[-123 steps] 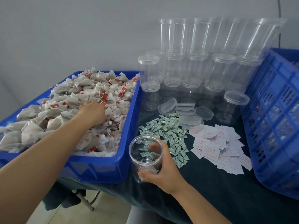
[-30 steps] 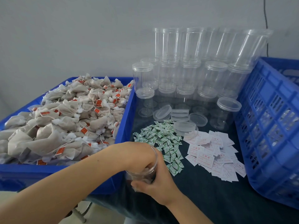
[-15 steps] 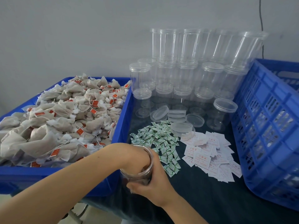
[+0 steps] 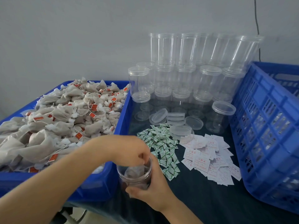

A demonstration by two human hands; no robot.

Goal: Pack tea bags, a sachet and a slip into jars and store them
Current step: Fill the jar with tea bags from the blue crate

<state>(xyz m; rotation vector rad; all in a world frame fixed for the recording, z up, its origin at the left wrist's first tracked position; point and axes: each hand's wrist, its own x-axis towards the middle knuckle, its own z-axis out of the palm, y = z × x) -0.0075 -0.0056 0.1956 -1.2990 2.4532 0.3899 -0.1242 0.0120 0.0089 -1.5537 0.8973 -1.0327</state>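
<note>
At the far left a blue plastic tub [image 4: 103,180] sits heaped with pale mesh tea bags [image 4: 64,120] that carry small red paper tags. The left hand [image 4: 129,151] reaches in from the near left across the tub's near right corner, its fingers bent down over the mouth of a clear round plastic jar [image 4: 135,177]; whether those fingers pinch anything cannot be told. The jar stands near the table's front edge, just right of the tub, and some brownish tea bags already lie inside it. The right hand [image 4: 153,188] wraps round the jar's near right side, fingers and thumb curled against the wall, gripping it.

Just beyond the jar, on the dark cloth-covered table [image 4: 202,199], lies a loose heap of small green-and-white sachets [image 4: 161,143]. To the right of them spreads a scatter of white paper slips printed in red [image 4: 208,160], overlapping one another. Farther back, between the sachets and the wall, several loose clear round lids [image 4: 176,120] lie flat or stacked. Behind the lids rises a stack of empty clear lidded jars [image 4: 191,75], tiered against the grey wall [image 4: 80,38]. One lidded clear jar [image 4: 221,117] stands alone at the right of the lids. At the far right a blue plastic lattice crate [image 4: 267,135] stands on the table.
</note>
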